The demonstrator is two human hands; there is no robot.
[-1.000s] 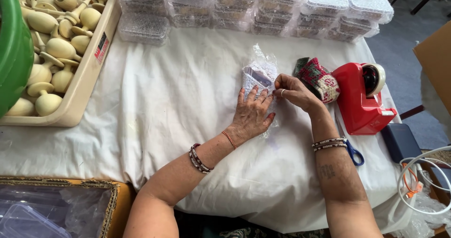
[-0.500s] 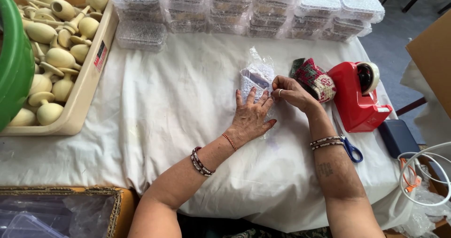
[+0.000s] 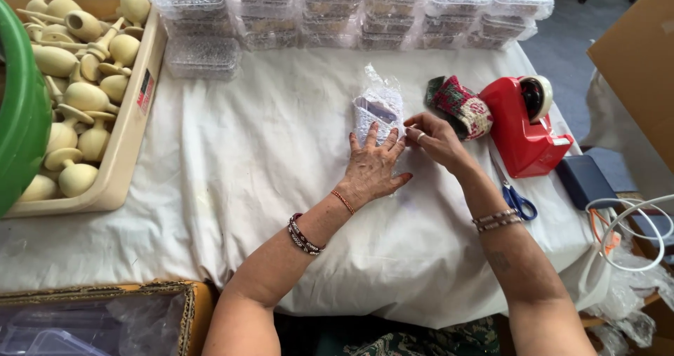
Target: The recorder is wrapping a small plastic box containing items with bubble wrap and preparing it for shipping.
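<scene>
- Head view, only cam we've got: our left hand (image 3: 373, 165) lies flat, fingers spread wide, palm down on a clear plastic bag (image 3: 378, 103) w/ something dark and patterned inside; contents too blurred to name.
- Bag sits mid-table on the white cloth (image 3: 246, 152), just left of the folded red-green knitted piece (image 3: 460, 104).
- Our right hand (image 3: 434, 137) is at the bag's right edge, fingertips pinched narrow. Looks like a fold or a bit of tape in the pinch, can't tell which. Ring shows on one finger.
- Red tape dispenser (image 3: 523, 128) stands just right of the knitted piece; blue-handled scissors (image 3: 516, 200) lie near our right forearm, a dark blue flat box (image 3: 583, 180) beyond, white cable (image 3: 632, 236) at the table's corner.
- Far edge: rows of stacked clear lidded boxes (image 3: 351, 12). Left: beige tray (image 3: 130, 124) heaped w/ pale wooden turned pieces (image 3: 74, 96), green rim (image 3: 21, 96) beside it.
- How far along, our read: item's bagged and pressed flat, so filling looks done; the open end near the pinch seems not yet sealed, no tape visible on the bag. Closing it looks like what's left.
</scene>
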